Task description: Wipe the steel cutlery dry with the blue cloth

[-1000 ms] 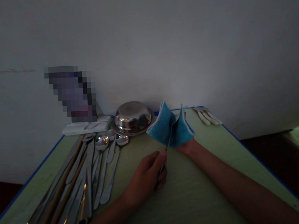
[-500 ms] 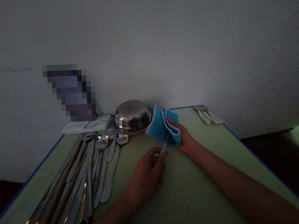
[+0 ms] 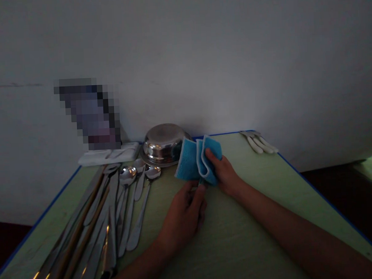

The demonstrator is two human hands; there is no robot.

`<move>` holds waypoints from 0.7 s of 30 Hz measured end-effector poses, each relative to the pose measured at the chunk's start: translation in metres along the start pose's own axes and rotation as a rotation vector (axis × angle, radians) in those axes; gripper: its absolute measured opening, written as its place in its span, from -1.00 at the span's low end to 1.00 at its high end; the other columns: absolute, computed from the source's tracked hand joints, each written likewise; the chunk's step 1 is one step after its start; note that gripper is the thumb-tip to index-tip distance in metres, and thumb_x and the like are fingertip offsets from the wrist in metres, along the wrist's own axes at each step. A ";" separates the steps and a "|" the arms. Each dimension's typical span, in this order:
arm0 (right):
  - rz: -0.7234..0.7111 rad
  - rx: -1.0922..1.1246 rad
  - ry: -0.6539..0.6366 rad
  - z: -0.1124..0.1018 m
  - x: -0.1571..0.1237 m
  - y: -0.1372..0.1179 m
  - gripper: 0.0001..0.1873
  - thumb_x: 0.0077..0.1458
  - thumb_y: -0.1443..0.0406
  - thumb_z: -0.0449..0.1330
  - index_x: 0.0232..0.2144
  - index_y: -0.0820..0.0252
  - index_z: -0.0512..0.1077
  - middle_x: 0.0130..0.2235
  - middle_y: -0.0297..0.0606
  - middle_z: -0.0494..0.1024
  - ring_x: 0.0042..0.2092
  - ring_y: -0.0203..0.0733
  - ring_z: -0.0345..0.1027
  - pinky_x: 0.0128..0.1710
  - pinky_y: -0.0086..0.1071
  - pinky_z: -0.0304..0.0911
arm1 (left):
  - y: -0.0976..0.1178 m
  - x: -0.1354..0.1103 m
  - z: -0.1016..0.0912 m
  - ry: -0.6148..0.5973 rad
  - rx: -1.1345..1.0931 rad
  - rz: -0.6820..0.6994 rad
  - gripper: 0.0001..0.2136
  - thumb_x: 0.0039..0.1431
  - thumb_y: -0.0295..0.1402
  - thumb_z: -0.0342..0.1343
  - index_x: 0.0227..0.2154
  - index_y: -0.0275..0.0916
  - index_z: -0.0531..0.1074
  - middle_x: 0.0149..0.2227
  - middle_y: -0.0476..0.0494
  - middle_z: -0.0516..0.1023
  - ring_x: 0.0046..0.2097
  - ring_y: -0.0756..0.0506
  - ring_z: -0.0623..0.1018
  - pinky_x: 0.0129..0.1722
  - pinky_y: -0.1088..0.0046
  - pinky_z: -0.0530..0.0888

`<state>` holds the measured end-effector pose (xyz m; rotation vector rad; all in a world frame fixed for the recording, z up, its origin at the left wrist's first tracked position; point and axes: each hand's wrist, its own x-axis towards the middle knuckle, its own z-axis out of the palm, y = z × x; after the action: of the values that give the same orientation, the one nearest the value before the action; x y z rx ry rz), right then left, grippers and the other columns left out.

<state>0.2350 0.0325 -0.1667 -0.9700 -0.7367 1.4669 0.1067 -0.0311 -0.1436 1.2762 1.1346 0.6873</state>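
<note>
My left hand (image 3: 183, 215) is closed, pinching the thin end of a metal utensil (image 3: 201, 181). The rest of that utensil goes up into a folded blue cloth (image 3: 188, 159) with pale edging, so its kind is hidden. My right hand (image 3: 227, 174) grips the cloth from the right side, thumb pressed on a fold, with the cloth wrapped around the utensil. Both hands are above the middle of the green table (image 3: 239, 231). To the left of my left hand lie several metal spoons (image 3: 128, 175), their bowls pointing away from me.
Long utensils (image 3: 81, 226), some with brown handles, spread along the table's left side. Behind the cloth sits an upturned metal bowl (image 3: 164, 142). A white object (image 3: 109, 155) and a blurred-out phone-like item (image 3: 88, 113) are at back left. White-handled forks (image 3: 257, 142) lie at back right.
The cloth in my right hand has shifted slightly left and down along the utensil, covering more of it. My left hand has barely moved and keeps its pinch.
</note>
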 end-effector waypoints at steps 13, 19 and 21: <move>0.018 0.136 0.123 -0.005 0.008 0.002 -0.65 -0.13 0.02 0.17 -0.38 0.14 0.41 -0.45 -0.37 0.53 -0.42 -0.28 0.38 -0.34 -0.38 0.29 | -0.001 -0.010 -0.001 -0.212 0.040 0.036 -0.77 0.17 -0.25 -0.14 -0.44 -0.28 0.32 -0.64 0.09 0.25 -0.60 0.08 0.24 -0.63 0.60 0.17; -0.058 0.021 -0.014 -0.004 0.005 0.002 -0.73 -0.20 0.16 0.26 -0.41 0.19 0.43 -0.47 -0.40 0.53 -0.45 -0.31 0.36 -0.31 -0.38 0.27 | -0.006 -0.007 0.002 -0.127 -0.064 -0.008 -0.78 0.18 -0.23 -0.16 -0.40 -0.26 0.27 -0.65 0.11 0.25 -0.66 0.10 0.23 -0.70 0.64 0.15; -0.046 0.022 -0.045 -0.004 0.003 0.001 -0.72 -0.21 0.18 0.27 -0.39 0.19 0.44 -0.43 -0.38 0.54 -0.42 -0.31 0.37 -0.27 -0.36 0.27 | -0.006 -0.006 0.003 -0.101 -0.108 -0.014 -0.79 0.17 -0.22 -0.17 -0.39 -0.25 0.26 -0.66 0.12 0.25 -0.68 0.11 0.23 -0.73 0.65 0.14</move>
<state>0.2380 0.0353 -0.1700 -0.9000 -0.7692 1.4584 0.1063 -0.0386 -0.1478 1.1975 1.0096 0.6575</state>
